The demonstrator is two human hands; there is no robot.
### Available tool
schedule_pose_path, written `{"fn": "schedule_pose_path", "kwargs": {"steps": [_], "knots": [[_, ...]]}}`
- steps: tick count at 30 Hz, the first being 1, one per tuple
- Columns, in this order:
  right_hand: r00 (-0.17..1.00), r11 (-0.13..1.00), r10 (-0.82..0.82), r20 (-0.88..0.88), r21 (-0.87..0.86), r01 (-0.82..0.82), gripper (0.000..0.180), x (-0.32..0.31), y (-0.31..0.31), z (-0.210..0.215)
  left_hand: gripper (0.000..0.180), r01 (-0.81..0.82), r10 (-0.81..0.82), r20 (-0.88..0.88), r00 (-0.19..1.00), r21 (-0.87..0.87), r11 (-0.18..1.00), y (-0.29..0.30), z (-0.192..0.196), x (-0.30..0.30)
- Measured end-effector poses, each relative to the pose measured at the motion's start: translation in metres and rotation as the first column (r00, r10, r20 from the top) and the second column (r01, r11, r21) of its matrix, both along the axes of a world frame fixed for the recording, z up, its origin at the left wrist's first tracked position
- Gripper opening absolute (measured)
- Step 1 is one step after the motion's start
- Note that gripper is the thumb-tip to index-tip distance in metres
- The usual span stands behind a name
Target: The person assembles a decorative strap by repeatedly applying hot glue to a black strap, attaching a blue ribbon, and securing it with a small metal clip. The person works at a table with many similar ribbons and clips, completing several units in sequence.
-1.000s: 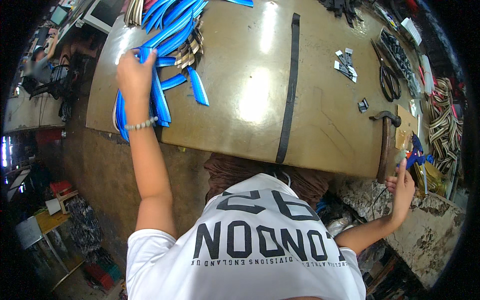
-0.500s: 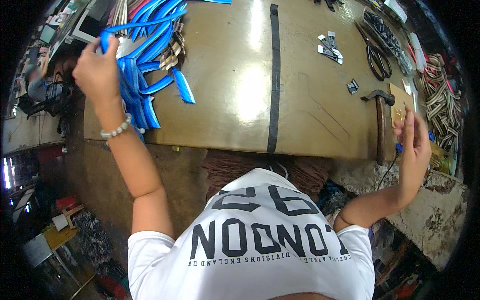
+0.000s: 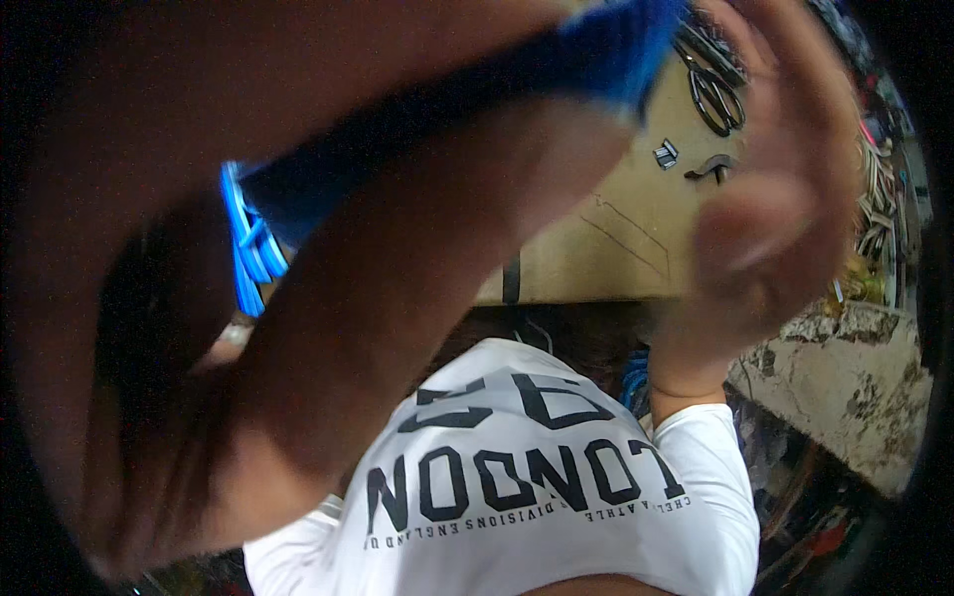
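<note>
My left hand [image 3: 139, 298] and forearm are raised very close to the camera and fill the left and middle as a blur. A bunch of bright blue straps [image 3: 248, 243] hangs looped beside that hand, which appears to grip them. A wide blurred blue band [image 3: 606, 50] runs from them up to the top, toward my right hand [image 3: 785, 179]. That hand is also lifted near the lens, thumb facing me, and its fingers are too blurred to read. Below is my white shirt [image 3: 537, 467] with dark lettering.
Behind the arms lies a tan worktable [image 3: 606, 248] with black scissors [image 3: 715, 94], a small metal buckle [image 3: 666, 154] and a dark curved tool [image 3: 711, 169]. A rough concrete ledge [image 3: 845, 387] sits at the right, with more strap material along the far right rim.
Both hands have risen from the table up to the camera. The left hand lifted the blue straps off the table's left end, and the arms now hide most of the table.
</note>
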State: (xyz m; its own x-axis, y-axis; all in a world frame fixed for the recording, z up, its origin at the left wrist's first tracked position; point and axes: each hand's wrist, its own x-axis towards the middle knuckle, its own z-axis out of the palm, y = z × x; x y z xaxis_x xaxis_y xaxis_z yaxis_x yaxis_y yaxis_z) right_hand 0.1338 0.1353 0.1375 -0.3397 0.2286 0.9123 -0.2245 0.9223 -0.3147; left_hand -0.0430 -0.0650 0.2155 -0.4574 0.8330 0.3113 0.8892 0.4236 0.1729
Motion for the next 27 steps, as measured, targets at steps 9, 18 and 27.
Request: {"fn": "schedule_pose_path", "kwargs": {"steps": [9, 18, 27], "knots": [[0.882, 0.444, 0.364, 0.298, -0.888, 0.117, 0.028, -0.006, 0.007, -0.073, 0.023, 0.023, -0.242, 0.745, 0.621, 0.291, 0.957, 0.080, -0.134, 0.013], [0.857, 0.775, 0.084, 0.508, -0.574, 0.264, 0.017, -0.003, -0.007, -0.140, 0.029, 0.040, -0.169, 0.663, 0.729, 0.206, 0.978, 0.085, -0.208, 0.008], [0.779, 0.799, 0.046, 0.625, -0.491, 0.347, 0.014, -0.006, -0.007, -0.138, 0.026, 0.002, -0.068, 0.646, 0.760, 0.102, 0.995, 0.086, -0.201, 0.015]]}}
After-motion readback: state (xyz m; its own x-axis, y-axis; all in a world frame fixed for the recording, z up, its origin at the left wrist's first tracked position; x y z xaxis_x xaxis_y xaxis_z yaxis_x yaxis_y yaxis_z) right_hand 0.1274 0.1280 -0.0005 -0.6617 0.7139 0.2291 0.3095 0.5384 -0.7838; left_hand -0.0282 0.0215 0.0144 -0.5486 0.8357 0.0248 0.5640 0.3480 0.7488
